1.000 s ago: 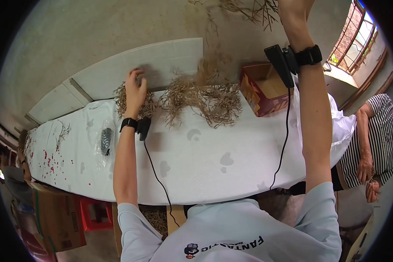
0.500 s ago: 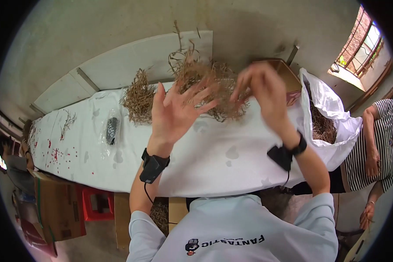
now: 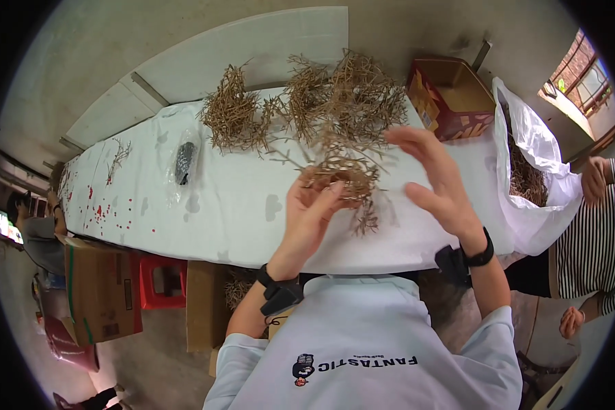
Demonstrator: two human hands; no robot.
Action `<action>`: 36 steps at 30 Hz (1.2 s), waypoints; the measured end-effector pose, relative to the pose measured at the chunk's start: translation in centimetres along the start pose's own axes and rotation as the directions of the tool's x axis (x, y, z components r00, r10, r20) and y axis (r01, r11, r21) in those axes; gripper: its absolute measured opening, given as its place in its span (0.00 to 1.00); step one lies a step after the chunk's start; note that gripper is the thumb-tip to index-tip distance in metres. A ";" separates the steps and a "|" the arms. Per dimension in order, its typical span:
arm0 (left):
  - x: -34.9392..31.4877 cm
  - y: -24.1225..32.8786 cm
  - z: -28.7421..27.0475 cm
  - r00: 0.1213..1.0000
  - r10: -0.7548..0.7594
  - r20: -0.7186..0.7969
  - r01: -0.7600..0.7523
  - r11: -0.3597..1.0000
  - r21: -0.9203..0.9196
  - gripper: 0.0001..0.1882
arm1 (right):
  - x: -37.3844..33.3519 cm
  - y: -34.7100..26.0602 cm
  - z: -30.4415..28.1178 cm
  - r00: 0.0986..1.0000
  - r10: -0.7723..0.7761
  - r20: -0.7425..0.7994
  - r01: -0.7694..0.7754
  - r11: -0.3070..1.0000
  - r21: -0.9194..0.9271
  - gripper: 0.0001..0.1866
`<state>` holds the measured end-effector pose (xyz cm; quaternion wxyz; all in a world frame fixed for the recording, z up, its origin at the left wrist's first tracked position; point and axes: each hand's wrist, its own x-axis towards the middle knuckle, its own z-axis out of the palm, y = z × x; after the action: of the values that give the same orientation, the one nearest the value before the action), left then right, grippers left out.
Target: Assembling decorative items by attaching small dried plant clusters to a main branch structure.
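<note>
In my left hand [image 3: 311, 212] is a bundle of dry brown twigs [image 3: 348, 176], with the fingers closed around its left side. Thin stems stick out from the bundle upward, to the right and down over the white tablecloth. Just right of it my right hand [image 3: 434, 178] is raised, fingers spread and thumb apart, holding nothing. Behind both hands, larger heaps of the same tangled twigs [image 3: 355, 99] lie along the far side of the table, with another heap [image 3: 231, 109] to the left.
A red and tan open box [image 3: 451, 99] stands far right, beside a white sack [image 3: 543, 205] of twigs. A plastic-wrapped dark object [image 3: 184, 162] and scattered red bits [image 3: 101, 212] lie left. A person in stripes [image 3: 588, 239] stands right; another person [image 3: 37, 232] is far left.
My left hand has gone from open and spread to gripping a twig bundle nearer me. My right hand has come lower and stays empty. The striped person's hand has risen by the sack.
</note>
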<state>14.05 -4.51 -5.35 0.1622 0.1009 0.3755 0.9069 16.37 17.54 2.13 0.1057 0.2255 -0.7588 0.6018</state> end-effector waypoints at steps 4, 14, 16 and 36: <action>-1.3 -1.4 2.3 0.996 -0.057 0.066 0.042 0.978 0.206 0.18 | 1.2 -0.1 2.8 0.989 0.145 0.029 -0.147 0.987 0.067 0.15; -4.0 7.4 1.3 0.964 0.198 0.175 -0.246 0.429 0.869 0.25 | 0.9 -1.8 -0.5 0.859 0.439 0.264 -0.404 0.897 -0.178 0.13; -3.0 6.6 3.5 0.928 0.273 0.252 -0.334 0.315 0.888 0.21 | 1.1 -1.4 0.1 0.853 0.423 0.307 -0.381 0.905 -0.187 0.13; 1.0 2.5 -4.3 0.927 -0.344 0.153 0.098 0.614 0.783 0.07 | 3.2 3.1 -1.3 0.805 0.463 0.372 -0.356 0.877 -0.321 0.14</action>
<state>11.28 -8.56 -6.50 0.2690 0.2430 0.7037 0.6110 11.95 18.61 1.11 -0.1748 0.1702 -0.8593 0.4496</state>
